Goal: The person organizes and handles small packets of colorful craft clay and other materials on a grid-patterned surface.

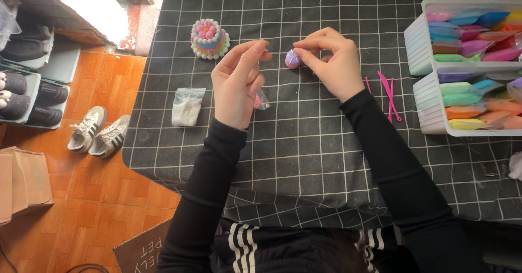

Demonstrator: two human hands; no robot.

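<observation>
Here, the left hand [237, 84] is raised off the black grid-patterned tablecloth [304, 142], fingers pinched together, what they hold unclear. Just right, the small purple oval clay piece [292, 59] stands upright on the cloth, long axis vertical, pinched by the right hand [331, 61], which curls over it.

Bright daylight enters from the upper left, blowing out a white patch on the floor [89, 4] there, while the table [304, 159] is evenly lit and sharp, with soft shadows and slight wide-angle bending at the edges.
</observation>
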